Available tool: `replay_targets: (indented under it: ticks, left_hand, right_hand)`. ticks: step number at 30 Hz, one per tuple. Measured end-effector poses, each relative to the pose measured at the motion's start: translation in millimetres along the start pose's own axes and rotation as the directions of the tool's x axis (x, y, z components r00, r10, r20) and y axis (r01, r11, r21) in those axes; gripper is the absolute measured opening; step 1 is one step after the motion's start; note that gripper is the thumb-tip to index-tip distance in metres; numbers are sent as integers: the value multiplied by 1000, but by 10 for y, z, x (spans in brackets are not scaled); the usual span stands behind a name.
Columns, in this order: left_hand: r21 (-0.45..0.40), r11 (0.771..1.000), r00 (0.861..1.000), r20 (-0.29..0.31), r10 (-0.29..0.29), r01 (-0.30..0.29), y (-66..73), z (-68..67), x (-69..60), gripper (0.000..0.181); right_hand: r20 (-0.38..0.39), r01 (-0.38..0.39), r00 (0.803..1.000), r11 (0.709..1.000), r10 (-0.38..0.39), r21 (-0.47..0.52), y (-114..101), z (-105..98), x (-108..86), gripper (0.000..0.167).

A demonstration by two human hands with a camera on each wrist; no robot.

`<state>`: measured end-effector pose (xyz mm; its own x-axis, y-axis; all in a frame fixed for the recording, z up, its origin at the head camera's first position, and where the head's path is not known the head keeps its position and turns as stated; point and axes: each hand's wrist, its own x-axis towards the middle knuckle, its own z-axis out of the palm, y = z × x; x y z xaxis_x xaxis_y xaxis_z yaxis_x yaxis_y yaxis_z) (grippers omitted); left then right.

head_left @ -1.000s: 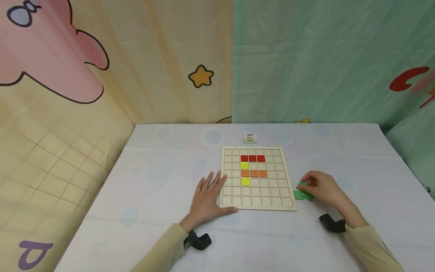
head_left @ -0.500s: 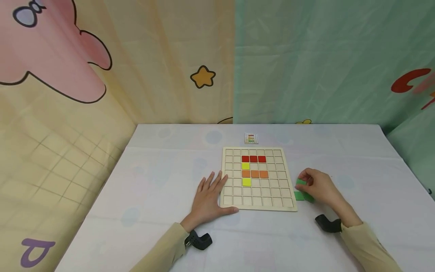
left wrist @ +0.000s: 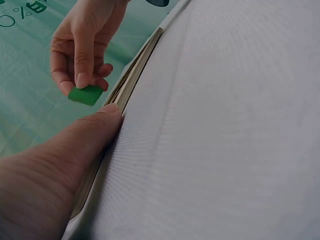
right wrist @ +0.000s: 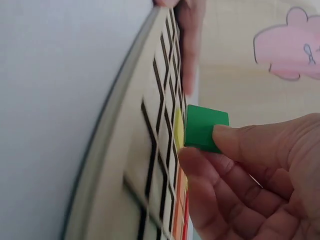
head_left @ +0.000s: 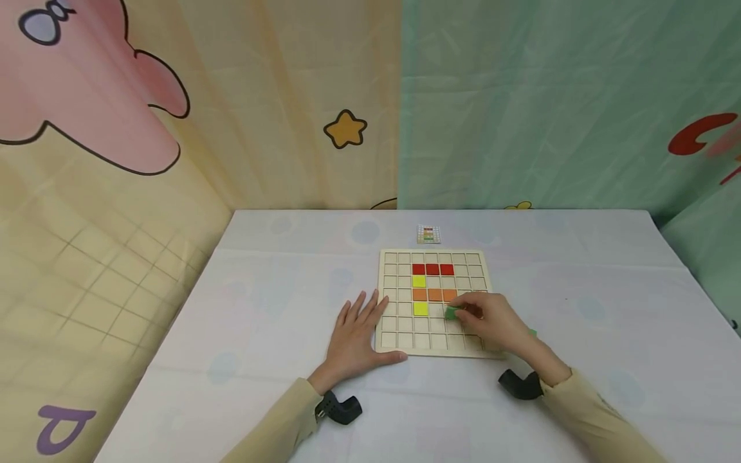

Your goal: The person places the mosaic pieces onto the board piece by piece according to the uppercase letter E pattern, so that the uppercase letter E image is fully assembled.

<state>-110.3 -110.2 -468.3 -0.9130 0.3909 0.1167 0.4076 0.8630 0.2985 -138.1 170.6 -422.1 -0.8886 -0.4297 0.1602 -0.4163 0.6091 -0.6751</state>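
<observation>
A pale wooden grid board [head_left: 405,326] lies on the table, with a row of red tiles [head_left: 433,269], a row of orange tiles [head_left: 435,294] and two yellow tiles [head_left: 420,309] in its cells. My left hand [head_left: 353,337] rests spread at the board's left edge, its thumb along the near edge. Over the board, right of the lower yellow tile, my right hand [head_left: 492,321] pinches a green square tile [right wrist: 202,127] between thumb and fingers. More green [head_left: 533,332] peeks out beyond the right wrist, mostly hidden by the arm.
Behind the board lies a small card [head_left: 429,235] printed with a coloured grid pattern. The white-covered table [head_left: 278,276] reaches back to printed curtains [head_left: 492,128]. Each wrist carries a black camera mount [head_left: 341,409].
My right hand has moved left from the green tiles beside the board to above the grid, carrying one green tile. My left hand has stayed in place.
</observation>
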Motion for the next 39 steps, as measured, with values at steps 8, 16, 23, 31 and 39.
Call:
replay_targets:
  ticks: [8, 16, 23, 31, 39]
  left_hand:
    - [2, 1000, 1000, -8, 4, -4, 5, 4, 8, 106]
    - [6, 1000, 1000, -8, 0, 0, 14, -27, 5, 106]
    - [5, 1000, 1000, -5, -1, 1, 0, -12, 1, 106]
    - [-2, 1000, 1000, -4, 1, -1, 0, 7, -1, 106]
    - [0, 1000, 1000, -9, 4, -4, -6, 16, 2, 105]
  right_hand:
    - [48, 1, 999, 999, 1, -52, -207, 346, 188, 10]
    - [41, -4, 999, 994, 9, -113, -230, 388, 221, 8]
    - [55, -17, 998, 994, 22, -103, -222, 394, 216, 4]
    - [110, 123, 987, 992, -121, -10, -67, 278, 80, 12]
    - [64, 117, 991, 993, -116, -1, 131, -61, -81, 8]
